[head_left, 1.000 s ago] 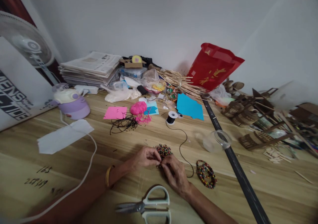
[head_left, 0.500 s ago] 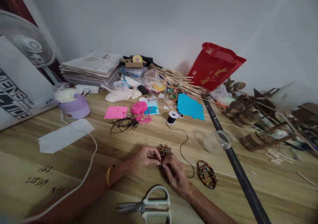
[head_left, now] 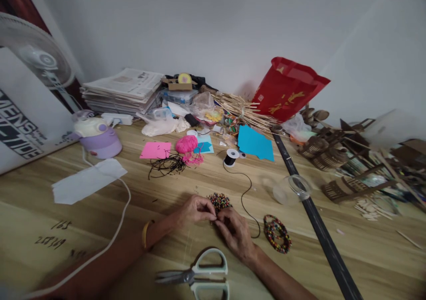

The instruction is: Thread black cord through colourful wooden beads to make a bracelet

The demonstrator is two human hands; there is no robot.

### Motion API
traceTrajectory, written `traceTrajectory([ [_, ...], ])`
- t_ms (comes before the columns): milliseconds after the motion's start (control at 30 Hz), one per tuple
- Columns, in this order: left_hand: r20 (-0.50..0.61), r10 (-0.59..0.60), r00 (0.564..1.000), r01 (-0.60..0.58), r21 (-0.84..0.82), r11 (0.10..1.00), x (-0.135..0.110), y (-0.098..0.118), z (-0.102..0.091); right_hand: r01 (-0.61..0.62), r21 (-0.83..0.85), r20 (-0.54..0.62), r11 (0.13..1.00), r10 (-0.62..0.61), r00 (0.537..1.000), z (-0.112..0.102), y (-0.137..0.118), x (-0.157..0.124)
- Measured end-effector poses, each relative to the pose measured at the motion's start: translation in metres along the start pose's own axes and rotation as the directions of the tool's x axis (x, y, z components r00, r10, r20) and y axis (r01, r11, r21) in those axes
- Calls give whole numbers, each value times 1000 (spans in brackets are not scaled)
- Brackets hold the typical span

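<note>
Just in front of a pile of small multicoloured beads (head_left: 219,199), my two hands meet with fingertips nearly touching. My left hand (head_left: 196,210) pinches thumb against forefinger; what lies between them is too small to make out. Closed in the same way, my right hand (head_left: 235,234) faces it and hides part of the pile. A thin black cord (head_left: 250,189) curves from a spool (head_left: 231,157) down to the right hand's outer side, where its end is hidden. Scissors (head_left: 196,275) with pale handles lie nearer me. Beaded bracelets (head_left: 277,234) rest to the right.
A black strip (head_left: 319,229) crosses the table's right side, with a clear round container (head_left: 293,189) on it. Tangled black cord (head_left: 168,164) and pink yarn (head_left: 186,144) lie farther back. A white cable (head_left: 124,211) passes over my left forearm. Woven baskets (head_left: 342,188) stand at right.
My fingertips have shifted very slightly, still pinched together by the beads. Everything else on the table stays where it was.
</note>
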State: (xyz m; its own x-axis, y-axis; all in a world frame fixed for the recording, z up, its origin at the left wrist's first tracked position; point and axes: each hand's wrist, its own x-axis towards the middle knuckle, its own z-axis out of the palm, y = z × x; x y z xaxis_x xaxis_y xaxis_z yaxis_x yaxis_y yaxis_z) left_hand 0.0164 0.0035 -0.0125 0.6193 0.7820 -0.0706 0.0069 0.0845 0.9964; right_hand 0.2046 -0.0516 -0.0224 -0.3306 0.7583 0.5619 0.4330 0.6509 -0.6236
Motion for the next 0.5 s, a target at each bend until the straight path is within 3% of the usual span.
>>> traceTrajectory([
  [133, 36, 33, 999, -34, 34, 999, 0, 0, 0, 13, 8, 26, 1000, -14, 1000, -1, -1, 1],
  [500, 5, 33, 999, -33, 93, 995, -2, 2, 2, 2, 4, 7, 1000, -2, 1000, 0, -2, 1],
])
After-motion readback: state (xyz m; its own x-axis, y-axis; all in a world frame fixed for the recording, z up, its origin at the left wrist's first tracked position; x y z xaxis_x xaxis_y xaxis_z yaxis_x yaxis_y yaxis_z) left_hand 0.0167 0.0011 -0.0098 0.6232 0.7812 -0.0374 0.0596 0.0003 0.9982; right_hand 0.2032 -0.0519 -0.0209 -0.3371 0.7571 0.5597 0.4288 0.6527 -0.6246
